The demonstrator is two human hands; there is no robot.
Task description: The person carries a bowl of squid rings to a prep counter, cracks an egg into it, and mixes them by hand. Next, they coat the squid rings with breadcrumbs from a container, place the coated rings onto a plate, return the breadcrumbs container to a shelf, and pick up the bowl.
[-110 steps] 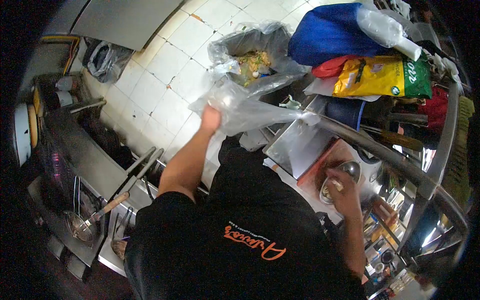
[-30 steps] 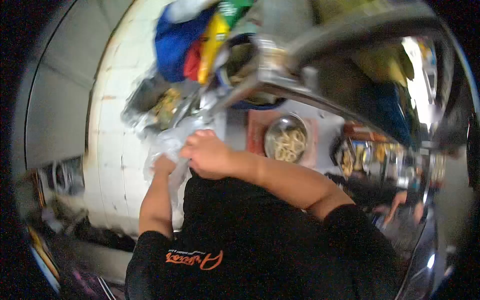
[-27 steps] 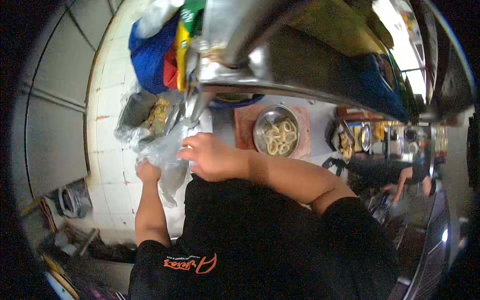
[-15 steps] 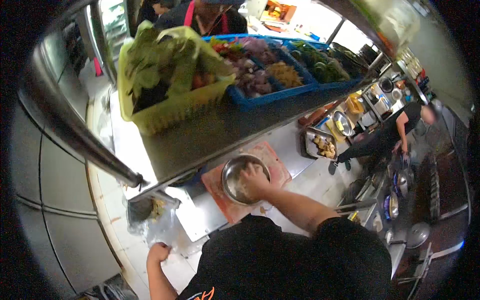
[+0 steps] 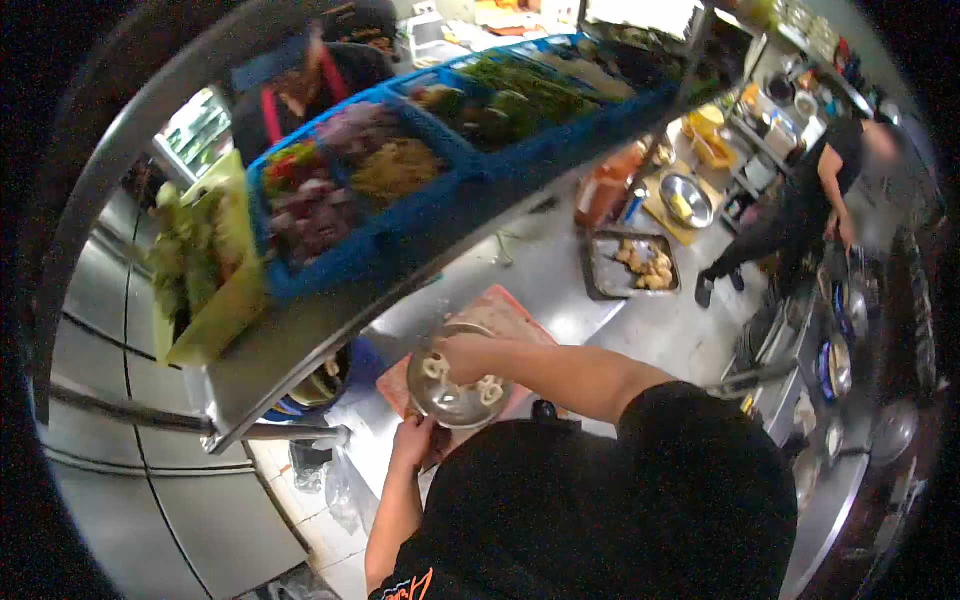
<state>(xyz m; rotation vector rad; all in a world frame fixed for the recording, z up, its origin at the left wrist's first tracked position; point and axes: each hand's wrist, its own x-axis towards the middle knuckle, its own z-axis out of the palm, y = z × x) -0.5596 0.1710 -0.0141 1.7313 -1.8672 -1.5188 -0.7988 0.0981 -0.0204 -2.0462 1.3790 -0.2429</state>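
A shiny metal bowl (image 5: 455, 408) rests on a reddish cutting board (image 5: 515, 318) on the steel counter. Inside the bowl lie pale, ring-like food pieces (image 5: 490, 389), their kind unclear. My right hand (image 5: 462, 358) reaches down into it from the right, blurred, its fingers mostly hidden among the pieces. At the near left side of the bowl, my left hand (image 5: 413, 440) is closed on the rim.
Above the counter, a shelf (image 5: 400, 290) carries blue trays (image 5: 360, 235) of chopped vegetables and a yellow-green basket (image 5: 220, 315). A metal pan of food pieces (image 5: 645, 268) stands to the right. One co-worker (image 5: 800, 210) is by the stoves; another person (image 5: 300, 95) stands beyond the shelf.
My left hand has come up from low beside the counter to the bowl's rim. My right hand stays in the bowl, where pale pieces now show. The camera view has turned.
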